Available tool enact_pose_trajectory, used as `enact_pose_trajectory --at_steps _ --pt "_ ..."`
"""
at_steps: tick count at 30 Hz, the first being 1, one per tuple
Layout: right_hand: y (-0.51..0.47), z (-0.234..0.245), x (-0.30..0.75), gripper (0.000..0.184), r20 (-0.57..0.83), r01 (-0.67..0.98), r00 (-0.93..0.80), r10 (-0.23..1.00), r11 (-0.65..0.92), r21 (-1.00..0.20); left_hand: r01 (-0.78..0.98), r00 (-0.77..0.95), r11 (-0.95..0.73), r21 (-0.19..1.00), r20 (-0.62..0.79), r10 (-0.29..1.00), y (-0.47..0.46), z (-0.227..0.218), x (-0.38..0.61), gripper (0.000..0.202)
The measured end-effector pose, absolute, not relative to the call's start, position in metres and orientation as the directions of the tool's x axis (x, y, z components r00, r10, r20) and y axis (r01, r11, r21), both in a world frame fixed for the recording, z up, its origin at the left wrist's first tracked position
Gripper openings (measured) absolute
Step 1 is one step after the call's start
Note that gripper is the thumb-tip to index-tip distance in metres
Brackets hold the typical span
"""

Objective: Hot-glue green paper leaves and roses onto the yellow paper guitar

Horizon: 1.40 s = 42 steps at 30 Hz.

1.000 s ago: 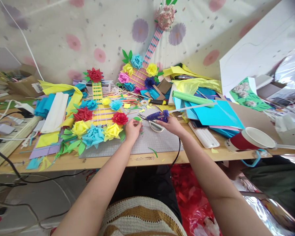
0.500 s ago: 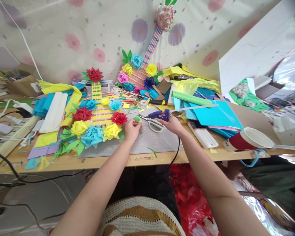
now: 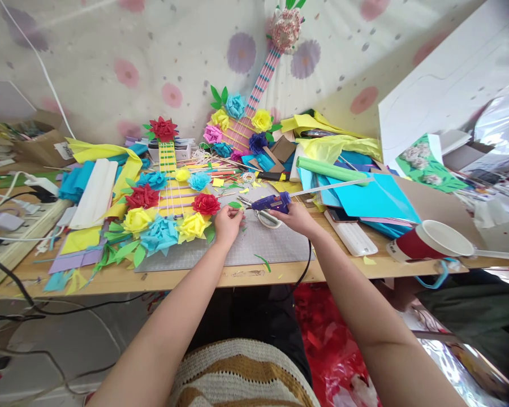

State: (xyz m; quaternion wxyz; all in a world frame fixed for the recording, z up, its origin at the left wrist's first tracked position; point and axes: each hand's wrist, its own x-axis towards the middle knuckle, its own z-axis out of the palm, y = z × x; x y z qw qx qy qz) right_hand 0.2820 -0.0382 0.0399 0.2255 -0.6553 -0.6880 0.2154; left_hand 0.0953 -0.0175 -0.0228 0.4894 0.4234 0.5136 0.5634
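Observation:
My right hand [image 3: 294, 217] is closed round a purple hot glue gun [image 3: 271, 202], with a long white glue stick [image 3: 331, 186] jutting from its back. The gun's nozzle points left, close to my left hand [image 3: 229, 224]. Between the fingertips of that hand is a small green paper leaf [image 3: 235, 204]. A pair of scissors [image 3: 268, 219] lies on the grey cutting mat [image 3: 263, 246], partly hidden under the gun. Left of my left hand lies a yellow paper guitar [image 3: 176, 200] trimmed with red, blue and yellow paper flowers.
A pink flowered guitar [image 3: 254, 96] leans on the back wall. To the right are blue paper sheets [image 3: 373, 198], a white power bank [image 3: 352, 234] and a red and white cup [image 3: 432, 240]. A power strip [image 3: 21, 226] with cables sits at the left.
The glue gun in my right hand has shifted slightly left, bringing its nozzle nearer the leaf. My left hand stays almost in place.

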Motion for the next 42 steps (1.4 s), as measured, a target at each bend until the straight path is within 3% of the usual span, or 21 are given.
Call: enact_pose_trajectory --at_steps 6,23,37,42 --pt "-0.036 0.039 0.281 0.043 0.032 0.774 -0.009 0.999 0.027 -0.633 -0.122 -0.168 0.009 0.993 -0.03 0.985 -0.018 -0.022 0.095 0.016" --pt "-0.038 0.04 0.285 0.038 -0.014 0.802 0.032 0.999 -0.033 -0.596 -0.145 -0.172 -0.003 0.989 -0.022 0.985 -0.017 -0.023 0.095 0.014" --pt "-0.037 0.04 0.293 0.037 -0.002 0.878 0.056 0.998 -0.05 -0.476 -0.178 -0.172 -0.007 0.984 -0.024 0.985 -0.018 -0.022 0.094 0.019" --pt "-0.03 0.037 0.3 0.037 0.018 0.873 0.141 0.99 -0.116 -0.473 -0.179 -0.17 -0.02 0.984 -0.011 0.985 -0.017 -0.024 0.094 0.02"
